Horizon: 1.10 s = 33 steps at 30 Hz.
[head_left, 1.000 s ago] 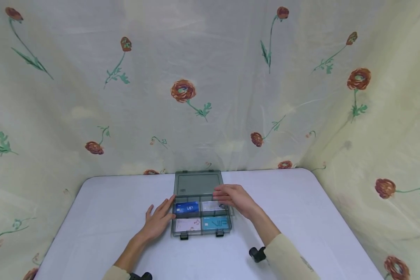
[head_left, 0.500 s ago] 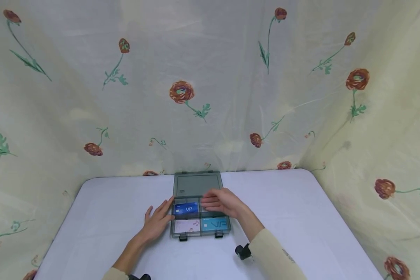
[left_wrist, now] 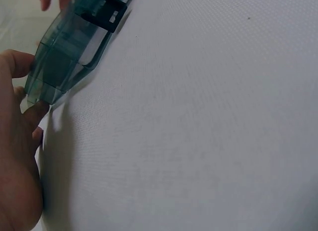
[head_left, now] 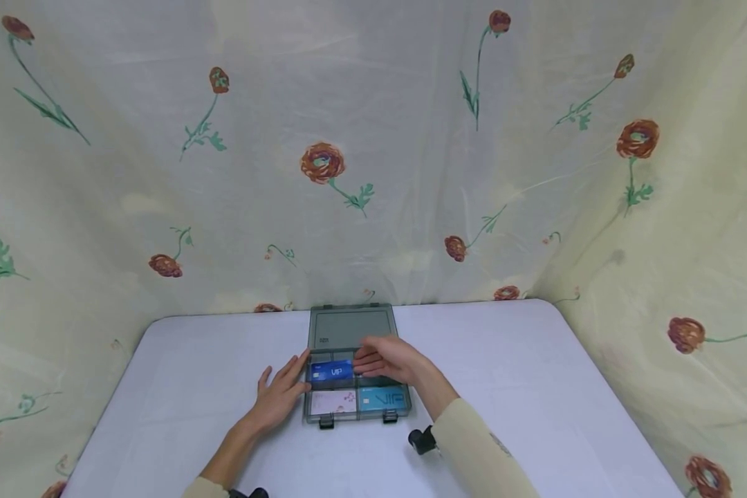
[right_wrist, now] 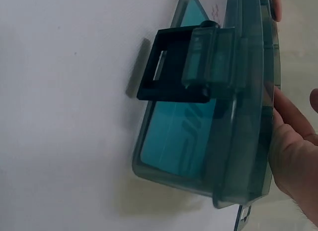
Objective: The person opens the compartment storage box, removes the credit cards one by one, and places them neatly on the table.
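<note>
A grey-green transparent divided box (head_left: 357,415) lies on the table, its lid folded back. It holds a dark blue VIP card (head_left: 332,371) at back left, a pale pink patterned card (head_left: 333,402) at front left and a teal VIP card (head_left: 382,398) at front right. My left hand (head_left: 278,395), fingers spread, touches the box's left side with thumb and fingertips. My right hand (head_left: 389,358) reaches over the back right compartment, fingers extended beside the dark blue card and hiding most of that compartment. In the right wrist view its fingertips are behind the box wall.
The box lid (head_left: 352,327) lies flat toward the back edge of the white table (head_left: 504,366). Two black latches (head_left: 326,421) hang at the front of the box. A flowered curtain (head_left: 398,228) stands behind the table and along its sides.
My right hand has moved left and slightly down, from the box's right edge to over the back right compartment, covering the pale card seen there. My left hand has stayed in place.
</note>
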Motion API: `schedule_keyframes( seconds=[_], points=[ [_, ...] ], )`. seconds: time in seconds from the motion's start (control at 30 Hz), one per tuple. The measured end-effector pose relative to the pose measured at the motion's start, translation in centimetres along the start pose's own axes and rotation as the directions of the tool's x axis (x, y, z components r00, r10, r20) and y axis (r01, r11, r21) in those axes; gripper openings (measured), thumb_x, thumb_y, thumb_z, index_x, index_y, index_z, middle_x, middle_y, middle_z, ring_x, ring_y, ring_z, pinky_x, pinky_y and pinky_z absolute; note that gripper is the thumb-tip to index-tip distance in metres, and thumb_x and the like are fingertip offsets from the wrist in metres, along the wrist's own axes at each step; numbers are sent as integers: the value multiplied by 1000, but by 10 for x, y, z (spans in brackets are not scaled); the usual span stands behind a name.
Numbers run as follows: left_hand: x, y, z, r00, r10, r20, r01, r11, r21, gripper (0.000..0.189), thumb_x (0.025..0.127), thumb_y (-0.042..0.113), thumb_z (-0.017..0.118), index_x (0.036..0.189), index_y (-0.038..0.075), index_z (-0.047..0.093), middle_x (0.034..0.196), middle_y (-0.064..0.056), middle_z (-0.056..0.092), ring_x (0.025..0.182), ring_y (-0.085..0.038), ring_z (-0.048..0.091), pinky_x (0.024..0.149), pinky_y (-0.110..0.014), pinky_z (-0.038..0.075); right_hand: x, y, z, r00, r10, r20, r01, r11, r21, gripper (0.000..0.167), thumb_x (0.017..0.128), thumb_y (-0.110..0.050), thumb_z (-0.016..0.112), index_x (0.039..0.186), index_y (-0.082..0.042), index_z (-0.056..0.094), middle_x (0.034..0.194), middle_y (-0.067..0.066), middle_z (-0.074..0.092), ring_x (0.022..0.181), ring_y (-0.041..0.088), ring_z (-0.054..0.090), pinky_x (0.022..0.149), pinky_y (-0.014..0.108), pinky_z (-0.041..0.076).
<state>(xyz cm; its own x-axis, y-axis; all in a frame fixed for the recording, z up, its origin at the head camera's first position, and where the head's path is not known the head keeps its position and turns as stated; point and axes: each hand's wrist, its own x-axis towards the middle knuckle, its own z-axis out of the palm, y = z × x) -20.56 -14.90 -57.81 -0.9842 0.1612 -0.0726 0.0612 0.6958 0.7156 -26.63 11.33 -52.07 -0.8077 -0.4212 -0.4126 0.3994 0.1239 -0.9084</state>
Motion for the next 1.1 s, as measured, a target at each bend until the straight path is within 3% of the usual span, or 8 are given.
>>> schedule_keyframes(
  seconds=[0.53,1.1],
  points=[
    [-1,-1,0,1000,8,4,-8,1000,-8,66,101,27,51,161,23,24,160,-4,38,153,-29,22,119,-58,-11,6,-6,8,995,83,-52,-82,996,28,51,104,-31,52,126,14,60,116,27,67,104,36,71,91,41,58],
    [-2,0,-2,1000,23,9,-22,1000,-22,65,102,27,50,161,21,24,160,-6,37,153,-30,22,118,-59,-12,7,-5,9,995,88,-56,-85,995,49,49,104,-30,53,126,14,60,117,28,67,102,35,72,88,39,59]
  ],
)
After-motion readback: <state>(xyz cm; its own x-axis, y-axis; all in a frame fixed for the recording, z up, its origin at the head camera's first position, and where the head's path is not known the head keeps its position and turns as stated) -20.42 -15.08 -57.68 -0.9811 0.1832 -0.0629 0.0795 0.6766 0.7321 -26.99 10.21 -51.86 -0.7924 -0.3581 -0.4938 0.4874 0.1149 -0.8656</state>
